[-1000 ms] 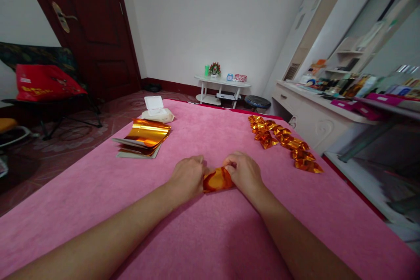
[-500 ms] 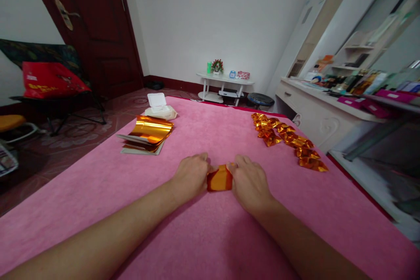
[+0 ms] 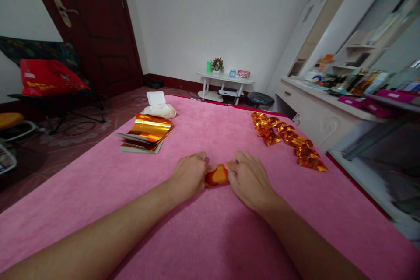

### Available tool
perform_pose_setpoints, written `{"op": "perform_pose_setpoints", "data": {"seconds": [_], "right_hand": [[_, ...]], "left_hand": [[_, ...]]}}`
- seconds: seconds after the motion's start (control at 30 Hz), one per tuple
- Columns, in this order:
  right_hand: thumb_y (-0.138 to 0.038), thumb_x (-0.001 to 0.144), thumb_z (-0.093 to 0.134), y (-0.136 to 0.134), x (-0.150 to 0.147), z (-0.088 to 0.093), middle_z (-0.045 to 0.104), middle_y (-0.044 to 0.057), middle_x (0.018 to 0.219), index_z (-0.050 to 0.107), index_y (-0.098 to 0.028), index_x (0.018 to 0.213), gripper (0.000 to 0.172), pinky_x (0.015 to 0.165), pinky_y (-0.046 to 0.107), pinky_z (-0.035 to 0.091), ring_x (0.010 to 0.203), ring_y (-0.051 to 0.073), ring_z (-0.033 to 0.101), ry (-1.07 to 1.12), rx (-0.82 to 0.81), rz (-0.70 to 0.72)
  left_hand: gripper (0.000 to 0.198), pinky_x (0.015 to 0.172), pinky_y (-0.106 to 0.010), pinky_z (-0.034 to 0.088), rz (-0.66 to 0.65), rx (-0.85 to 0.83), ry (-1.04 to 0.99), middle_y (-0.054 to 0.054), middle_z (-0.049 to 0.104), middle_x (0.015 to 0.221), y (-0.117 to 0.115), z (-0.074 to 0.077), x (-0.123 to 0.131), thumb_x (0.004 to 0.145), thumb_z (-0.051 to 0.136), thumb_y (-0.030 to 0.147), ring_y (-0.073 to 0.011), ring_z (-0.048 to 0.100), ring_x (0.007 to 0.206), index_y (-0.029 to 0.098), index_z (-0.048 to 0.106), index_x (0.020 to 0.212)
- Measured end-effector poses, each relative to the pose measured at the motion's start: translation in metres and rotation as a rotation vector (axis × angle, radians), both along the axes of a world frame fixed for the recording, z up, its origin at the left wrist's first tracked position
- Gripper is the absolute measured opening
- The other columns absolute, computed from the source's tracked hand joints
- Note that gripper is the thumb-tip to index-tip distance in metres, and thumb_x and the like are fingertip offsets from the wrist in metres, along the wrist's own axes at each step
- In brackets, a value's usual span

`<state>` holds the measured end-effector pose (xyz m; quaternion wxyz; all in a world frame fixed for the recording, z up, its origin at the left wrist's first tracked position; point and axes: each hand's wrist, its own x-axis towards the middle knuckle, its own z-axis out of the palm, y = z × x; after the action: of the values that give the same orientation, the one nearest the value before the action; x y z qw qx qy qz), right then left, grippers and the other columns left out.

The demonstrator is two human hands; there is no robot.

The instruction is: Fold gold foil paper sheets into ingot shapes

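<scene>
From the head camera, both hands press together on the pink bed point(image 3: 210, 236). The left hand point(image 3: 188, 175) and right hand point(image 3: 249, 179) each pinch an end of a small gold foil piece point(image 3: 216, 175), fingers curled shut around it. A foil stack point(image 3: 146, 133) lies far left, and a row of folded pieces point(image 3: 288, 140) far right.

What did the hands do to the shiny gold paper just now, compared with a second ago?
Both hands, left hand and right hand, have closed in on the gold foil piece, which looks narrower and more bunched than it did a second ago. Neither hand let go. The stack of foil sheets, the row of folded foil pieces and the wipes pack stayed where they were on the pink cloth.
</scene>
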<state>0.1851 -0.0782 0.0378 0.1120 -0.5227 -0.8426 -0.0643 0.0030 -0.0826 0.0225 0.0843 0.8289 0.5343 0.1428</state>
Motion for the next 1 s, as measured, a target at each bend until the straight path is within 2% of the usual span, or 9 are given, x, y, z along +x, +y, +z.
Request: {"op": "perform_pose_setpoints", "data": {"seconds": [0.1,0.17,0.27,0.37,0.43,0.5,0.67,0.8,1.0], "right_hand": [[-0.023,0.085,0.046,0.014,0.015,-0.003,0.06,0.009,0.079,0.068,-0.016,0.068,0.029,0.071,0.031,0.035,0.079,0.02,0.052,0.075,-0.001,-0.11],[-0.023,0.086,0.044,0.026,0.024,-0.007,0.062,0.006,0.078,0.068,-0.017,0.068,0.031,0.069,0.028,0.038,0.076,0.018,0.054,0.253,-0.101,-0.1],[-0.028,0.085,0.047,0.039,0.031,-0.015,0.068,0.004,0.087,0.069,-0.018,0.087,0.025,0.072,0.027,0.043,0.08,0.017,0.06,0.641,-0.289,0.017],[-0.033,0.078,0.058,0.043,0.032,-0.021,0.07,0.006,0.094,0.067,-0.015,0.102,0.032,0.073,0.029,0.047,0.081,0.019,0.063,0.914,-0.479,0.077],[-0.033,0.075,0.061,0.041,0.032,-0.022,0.07,0.006,0.086,0.069,-0.013,0.095,0.03,0.068,0.028,0.048,0.075,0.018,0.063,0.973,-0.601,0.107],[-0.031,0.075,0.061,0.037,0.031,-0.02,0.07,0.005,0.077,0.071,-0.013,0.084,0.023,0.064,0.026,0.047,0.069,0.016,0.062,0.995,-0.651,0.129],[-0.024,0.074,0.06,0.027,0.025,-0.009,0.066,0.003,0.068,0.07,-0.014,0.072,0.015,0.059,0.024,0.044,0.063,0.014,0.057,0.978,-0.442,0.148],[-0.018,0.075,0.056,0.016,0.014,-0.006,0.065,0.002,0.067,0.069,-0.016,0.068,0.015,0.058,0.023,0.041,0.061,0.013,0.056,0.894,-0.292,0.193],[-0.013,0.077,0.053,0.001,-0.001,-0.008,0.061,0.0,0.064,0.067,-0.019,0.065,0.019,0.057,0.021,0.038,0.059,0.011,0.053,0.828,-0.211,0.251]], "left_hand": [[0.021,0.054,-0.027,0.029,-0.023,0.075,0.046,-0.005,0.054,0.076,0.0,-0.005,-0.003,0.08,0.05,0.023,-0.016,0.049,0.063,0.022,0.07,0.087],[0.022,0.053,-0.026,0.027,-0.031,0.109,0.029,-0.005,0.054,0.075,0.001,-0.007,-0.004,0.08,0.049,0.021,-0.0155,0.049,0.064,0.023,0.07,0.087],[0.026,0.054,-0.025,0.028,-0.067,0.142,-0.014,-0.004,0.052,0.073,0.003,-0.006,-0.005,0.079,0.049,0.015,-0.015,0.049,0.065,0.024,0.07,0.09],[0.035,0.056,-0.025,0.03,-0.099,0.193,-0.084,-0.002,0.05,0.071,0.004,-0.002,-0.006,0.076,0.046,0.008,-0.0146,0.048,0.067,0.026,0.07,0.095],[0.041,0.057,-0.024,0.031,-0.111,0.227,-0.145,-0.002,0.049,0.071,0.003,0.001,-0.006,0.075,0.045,0.005,-0.0144,0.047,0.068,0.026,0.069,0.1],[0.045,0.058,-0.024,0.032,-0.124,0.233,-0.212,-0.001,0.049,0.07,0.003,0.002,-0.006,0.075,0.044,0.003,-0.0143,0.047,0.068,0.027,0.067,0.106],[0.036,0.064,-0.024,0.037,-0.087,0.15,-0.395,-0.001,0.054,0.072,0.005,0.002,-0.006,0.081,0.048,0.011,-0.0138,0.051,0.071,0.023,0.065,0.11],[0.02,0.065,-0.025,0.038,-0.136,0.095,-0.39,-0.001,0.057,0.07,0.004,0.007,-0.003,0.085,0.053,0.025,-0.0139,0.052,0.071,0.023,0.071,0.093],[0.031,0.065,-0.026,0.035,-0.209,0.178,-0.295,-0.003,0.058,0.068,-0.007,0.015,0.004,0.09,0.046,0.033,-0.0138,0.051,0.068,0.017,0.066,0.073]]}}
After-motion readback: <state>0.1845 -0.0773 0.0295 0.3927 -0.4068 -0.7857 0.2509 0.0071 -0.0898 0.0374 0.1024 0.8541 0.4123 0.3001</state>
